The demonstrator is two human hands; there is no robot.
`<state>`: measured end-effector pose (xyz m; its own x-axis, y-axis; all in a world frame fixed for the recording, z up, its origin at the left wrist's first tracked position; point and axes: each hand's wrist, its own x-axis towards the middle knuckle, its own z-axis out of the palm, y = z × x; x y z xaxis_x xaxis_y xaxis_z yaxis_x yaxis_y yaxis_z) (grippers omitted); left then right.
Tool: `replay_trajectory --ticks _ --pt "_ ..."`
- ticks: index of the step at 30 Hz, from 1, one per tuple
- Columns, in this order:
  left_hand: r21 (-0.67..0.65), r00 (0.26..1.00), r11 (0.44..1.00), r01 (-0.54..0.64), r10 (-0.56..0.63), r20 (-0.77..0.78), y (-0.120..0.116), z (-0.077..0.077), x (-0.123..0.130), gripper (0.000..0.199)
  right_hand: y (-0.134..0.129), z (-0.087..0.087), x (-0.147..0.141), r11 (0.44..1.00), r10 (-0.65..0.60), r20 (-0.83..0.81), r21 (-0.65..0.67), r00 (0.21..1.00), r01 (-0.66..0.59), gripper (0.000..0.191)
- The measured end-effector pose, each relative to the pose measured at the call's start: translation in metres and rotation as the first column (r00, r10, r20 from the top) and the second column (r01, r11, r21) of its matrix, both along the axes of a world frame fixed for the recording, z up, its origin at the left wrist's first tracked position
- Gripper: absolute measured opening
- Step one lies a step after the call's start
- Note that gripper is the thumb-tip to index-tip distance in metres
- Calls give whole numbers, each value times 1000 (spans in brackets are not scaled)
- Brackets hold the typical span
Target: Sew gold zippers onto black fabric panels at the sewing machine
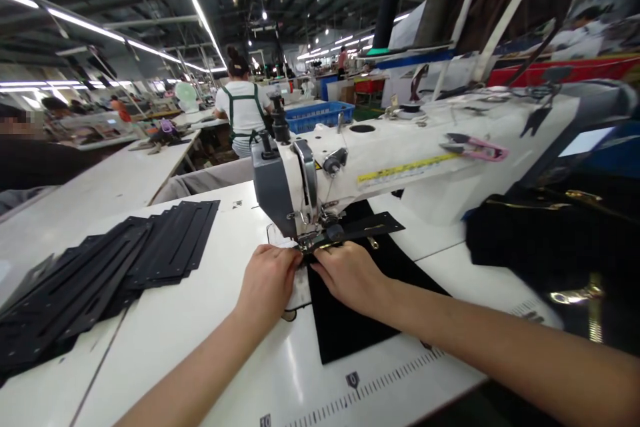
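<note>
- The black fabric (345, 340) lay flat on the bench (150, 347), with its upper edge by the needle area of the sewing machine (425, 140); we judged that the flat surface supported its weight.
- The right hand (357, 280) held this fabric, its fingers curled close together near the gold zip teeth (326, 247), probably for keeping the layers aligned.
- The fingers of the left hand (270, 280) were narrow and bent beside the needle area; we could not tell whether they pinched the edge.
- A black strip (389, 223) lay over the fabric, near the zip pull (373, 243).
- The slotted black panels (170, 247) were fanned at left, perhaps so that each was easy to take.
- Pink-handled snips (483, 147) rested on the machine arm, we supposed for quick reach.
</note>
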<state>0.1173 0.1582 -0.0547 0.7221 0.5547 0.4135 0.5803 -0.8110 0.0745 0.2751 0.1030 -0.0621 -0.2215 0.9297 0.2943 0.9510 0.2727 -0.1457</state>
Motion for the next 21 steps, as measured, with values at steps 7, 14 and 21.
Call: replay_trajectory --ticks 7,14,21 --pt "-11 997 998 70 -69 21 0 -10 -2 15 -6 -13 7 988 143 15 50 990 -143 22" --pt "156 992 984 85 -68 -108 -4 -14 1 13 -10 1 10 982 124 -7 147 992 -121 16" --pt "230 991 968 96 -71 -114 -7 -12 1 25 1 -16 13 981 167 -131 118 977 -151 29"
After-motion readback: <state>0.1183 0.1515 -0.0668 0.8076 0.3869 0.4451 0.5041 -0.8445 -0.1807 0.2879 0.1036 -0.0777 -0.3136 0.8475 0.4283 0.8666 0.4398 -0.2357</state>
